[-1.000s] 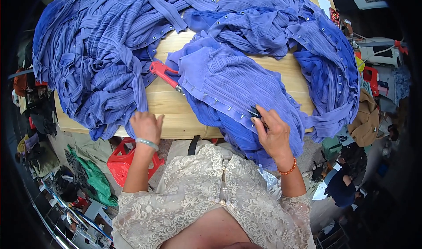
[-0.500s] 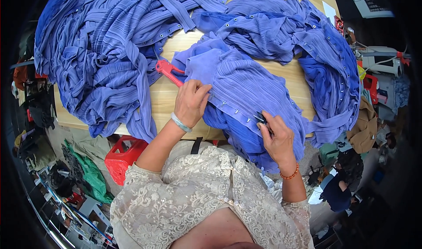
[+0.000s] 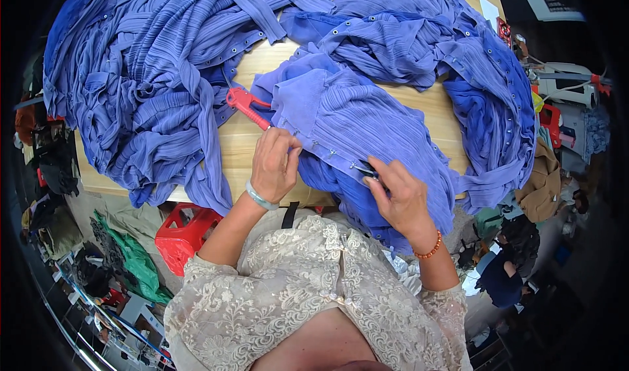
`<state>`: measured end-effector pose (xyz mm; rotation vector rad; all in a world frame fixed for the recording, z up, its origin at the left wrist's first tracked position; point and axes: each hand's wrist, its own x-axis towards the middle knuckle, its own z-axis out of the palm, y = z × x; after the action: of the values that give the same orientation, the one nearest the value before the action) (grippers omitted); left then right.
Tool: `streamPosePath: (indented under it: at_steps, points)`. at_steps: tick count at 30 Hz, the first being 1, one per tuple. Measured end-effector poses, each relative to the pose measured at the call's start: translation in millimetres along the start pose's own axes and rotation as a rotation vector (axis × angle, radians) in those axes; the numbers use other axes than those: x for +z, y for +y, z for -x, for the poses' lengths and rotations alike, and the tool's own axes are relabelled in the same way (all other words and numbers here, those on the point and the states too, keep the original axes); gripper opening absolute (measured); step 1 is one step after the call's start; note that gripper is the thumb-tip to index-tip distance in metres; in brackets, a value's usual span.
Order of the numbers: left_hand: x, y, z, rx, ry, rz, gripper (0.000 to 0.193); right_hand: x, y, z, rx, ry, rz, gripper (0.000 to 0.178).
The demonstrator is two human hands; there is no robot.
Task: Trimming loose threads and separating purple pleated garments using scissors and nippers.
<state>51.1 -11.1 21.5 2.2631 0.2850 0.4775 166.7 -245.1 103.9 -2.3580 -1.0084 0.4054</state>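
On the wooden table lies a pleated blue garment (image 3: 367, 122), its edge strip with small metal fittings running between my hands. My right hand (image 3: 401, 197) is closed around small dark thread snips (image 3: 368, 170), whose metal tips touch that strip. My left hand (image 3: 272, 165) has its fingers curled together at the strip's left end; whether something thin is pinched there is hidden. Just beyond its knuckles is a red air blow gun (image 3: 246, 104) with a thin nozzle, lying between this garment and a large blue heap (image 3: 151, 96).
More blue garments with metal eyelets (image 3: 491, 122) curve along the table's right side. Bare wood (image 3: 252, 155) shows in the middle. A red plastic stool (image 3: 187, 233) stands below the front edge at left. Bags, cloth and machines crowd the floor on both sides.
My right hand and the snips have moved left and slightly up along the strip. My left hand has shifted down and left, slightly off the cloth.
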Motion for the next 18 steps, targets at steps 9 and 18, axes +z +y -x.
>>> streamPosePath:
  at_steps: [9, 18]
  points:
    - [-4, 1, 9, -0.081, 0.060, -0.065, 0.015, 18, -15, -38, -0.113, -0.075, 0.034, 0.033]
    - [-7, -2, 15, -0.122, 0.062, -0.063, 0.018, 16, -12, -38, -0.057, -0.109, 0.071, 0.032]
